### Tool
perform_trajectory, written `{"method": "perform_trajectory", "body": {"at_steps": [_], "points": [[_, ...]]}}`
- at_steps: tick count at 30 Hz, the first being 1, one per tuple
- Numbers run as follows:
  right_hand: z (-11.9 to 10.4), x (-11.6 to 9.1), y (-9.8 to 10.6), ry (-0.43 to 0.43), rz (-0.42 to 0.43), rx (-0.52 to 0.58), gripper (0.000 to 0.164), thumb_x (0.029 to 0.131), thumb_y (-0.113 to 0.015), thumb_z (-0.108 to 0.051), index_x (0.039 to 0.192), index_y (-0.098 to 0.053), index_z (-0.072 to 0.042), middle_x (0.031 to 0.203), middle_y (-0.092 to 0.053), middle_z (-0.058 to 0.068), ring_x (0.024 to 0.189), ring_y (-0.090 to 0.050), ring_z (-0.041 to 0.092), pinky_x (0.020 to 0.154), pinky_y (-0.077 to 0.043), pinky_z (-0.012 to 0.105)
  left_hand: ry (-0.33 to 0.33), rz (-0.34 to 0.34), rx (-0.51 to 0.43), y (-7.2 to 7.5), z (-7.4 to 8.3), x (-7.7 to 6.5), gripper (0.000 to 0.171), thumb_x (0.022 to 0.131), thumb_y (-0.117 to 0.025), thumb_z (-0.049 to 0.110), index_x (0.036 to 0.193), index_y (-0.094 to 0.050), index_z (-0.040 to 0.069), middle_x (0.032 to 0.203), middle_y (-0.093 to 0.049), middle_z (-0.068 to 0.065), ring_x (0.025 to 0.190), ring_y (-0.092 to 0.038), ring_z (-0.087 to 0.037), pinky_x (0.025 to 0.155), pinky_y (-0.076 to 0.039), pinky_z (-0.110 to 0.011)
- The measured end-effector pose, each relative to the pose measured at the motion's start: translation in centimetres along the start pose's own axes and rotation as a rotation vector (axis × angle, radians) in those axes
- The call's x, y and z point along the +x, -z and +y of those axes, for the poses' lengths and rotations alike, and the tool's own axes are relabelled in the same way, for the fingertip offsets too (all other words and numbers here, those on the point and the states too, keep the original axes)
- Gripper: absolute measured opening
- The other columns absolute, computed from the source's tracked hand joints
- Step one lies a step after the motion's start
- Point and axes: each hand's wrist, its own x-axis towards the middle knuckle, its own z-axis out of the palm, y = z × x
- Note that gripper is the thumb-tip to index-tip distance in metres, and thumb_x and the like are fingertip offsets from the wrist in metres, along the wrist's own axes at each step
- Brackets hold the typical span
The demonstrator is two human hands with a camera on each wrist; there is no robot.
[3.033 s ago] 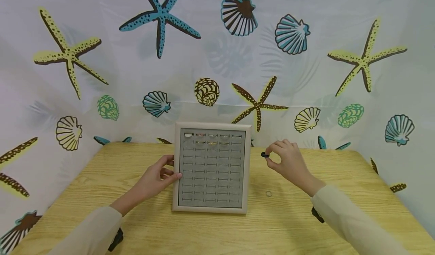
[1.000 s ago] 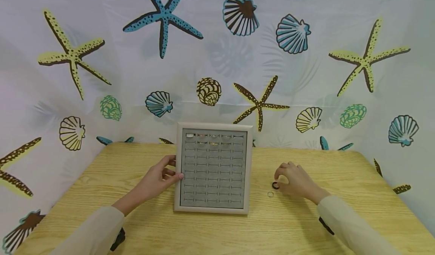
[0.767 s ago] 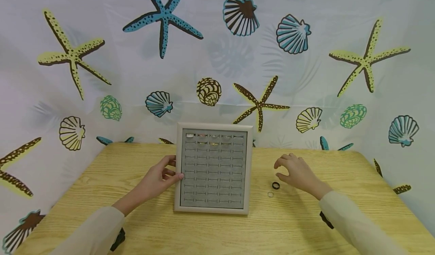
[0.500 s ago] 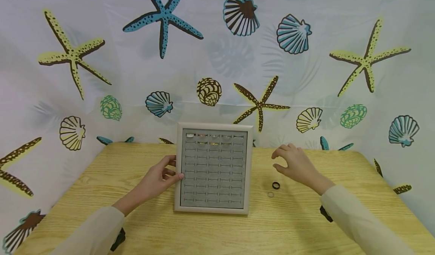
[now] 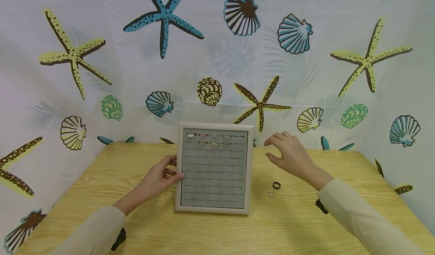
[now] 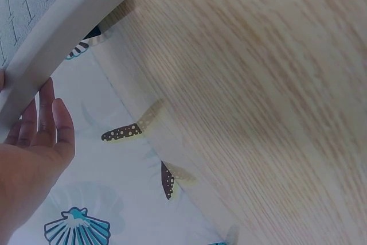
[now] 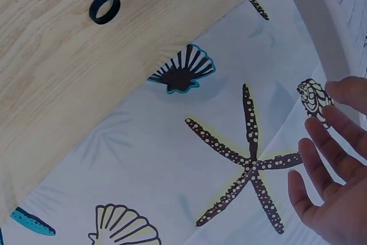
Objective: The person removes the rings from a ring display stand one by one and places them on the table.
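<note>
A ring display board (image 5: 212, 210) with a pale frame and grey slotted padding leans upright on the table. My left hand (image 5: 157, 178) grips its left edge, thumb in front and fingers behind; the left wrist view shows these fingers (image 6: 47, 121) against the frame's back. Several rings sit in the top two rows, among them a wide white ring (image 5: 190, 135) and a gold ring (image 5: 215, 144). Right of the board my right hand (image 5: 289, 153) hovers, fingers loosely bent, holding nothing. On the table below it lie a black ring (image 5: 276, 188) and a thin pale ring (image 5: 271, 197).
The wooden table (image 5: 217, 234) reaches back to a white cloth backdrop (image 5: 217, 58) printed with starfish and shells. More cloth hangs at both sides. A dark piece (image 6: 93, 32) shows behind the board in the left wrist view.
My right hand lowered the black ring from beside the board to the table, let go of it near the thin ring, then rose up and left. The left hand kept its grip.
</note>
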Motion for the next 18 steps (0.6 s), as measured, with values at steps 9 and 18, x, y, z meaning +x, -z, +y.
{"method": "perform_trajectory", "body": {"at_steps": [9,18], "points": [[-2.3,1.7,0.8,0.073,0.118,0.048,0.022,0.077,-0.073,-0.016,0.096,-0.064,-0.010,0.096,-0.063,0.003,0.085,-0.054,0.023,0.069,-0.042,0.038,0.000,0.003,-0.001,0.0,0.2,-0.1,0.054,0.088,-0.062,0.025,0.132,-0.038,0.007,0.115,-0.053,-0.015,0.089,-0.063,-0.019,0.074,-0.051,-0.030],[-4.3,3.1,0.1,0.131,0.189,0.066,0.017,0.078,-0.072,-0.014,0.093,-0.064,-0.010,0.091,-0.062,0.001,0.083,-0.052,0.021,0.069,-0.040,0.037,0.007,-0.004,-0.003,0.1,0.4,-0.1,0.054,0.088,-0.062,0.025,0.133,-0.038,0.007,0.116,-0.053,-0.015,0.090,-0.063,-0.020,0.073,-0.050,-0.026]]}}
